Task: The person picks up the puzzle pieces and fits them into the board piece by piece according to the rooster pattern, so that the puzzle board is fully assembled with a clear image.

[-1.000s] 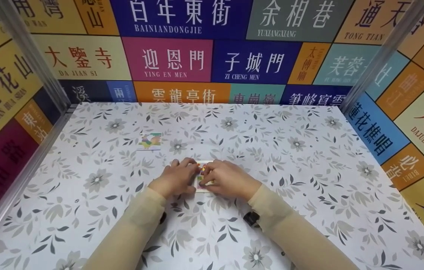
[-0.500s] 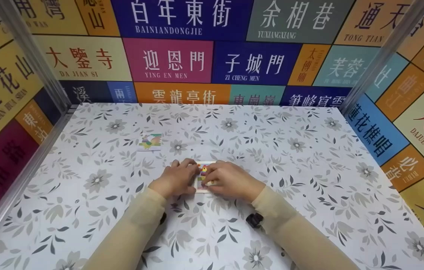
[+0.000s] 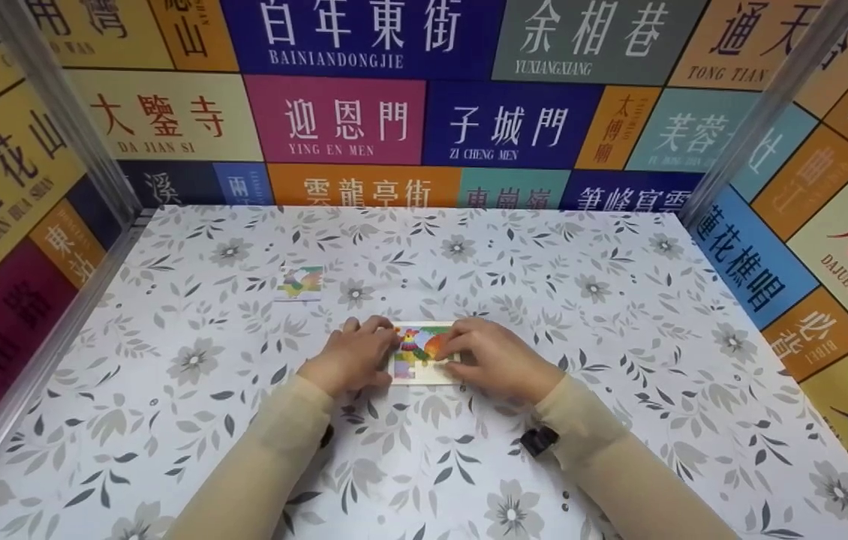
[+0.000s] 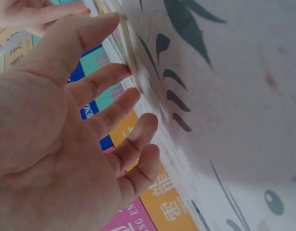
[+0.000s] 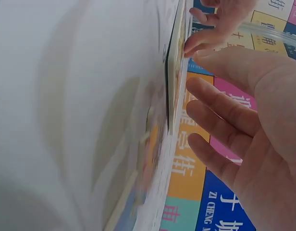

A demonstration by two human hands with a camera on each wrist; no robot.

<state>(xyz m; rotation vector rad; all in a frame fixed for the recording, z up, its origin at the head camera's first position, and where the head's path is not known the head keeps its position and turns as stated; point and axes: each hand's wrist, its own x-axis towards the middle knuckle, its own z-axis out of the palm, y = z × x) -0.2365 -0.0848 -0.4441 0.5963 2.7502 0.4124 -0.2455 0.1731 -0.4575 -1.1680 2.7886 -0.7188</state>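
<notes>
Head-camera view: a person's two hands flank a small picture puzzle board (image 3: pixel 422 354) lying flat near the middle of a floral-patterned worktop (image 3: pixel 619 315). The left hand (image 3: pixel 353 358) sits at the board's left edge and the right hand (image 3: pixel 495 358) at its right edge, so the board lies between them, its long axis running left to right. Both are equally near. Fingers of both hands are straight or loosely extended, resting against the board's sides and top rather than curled round it; neither grip is closed on anything. The left wrist view shows fingertips (image 4: pixel 121 72) touching the board's thin edge (image 4: pixel 129 53), and the right wrist view shows the right hand's fingers (image 5: pixel 210 94) just beside the opposite edge (image 5: pixel 176 72). A single loose picture piece (image 3: pixel 301 283) lies well apart, further back and to the left, nearer the left hand. Open worktop surrounds the board on every side, bounded by lettered wall panels (image 3: pixel 334 118).
</notes>
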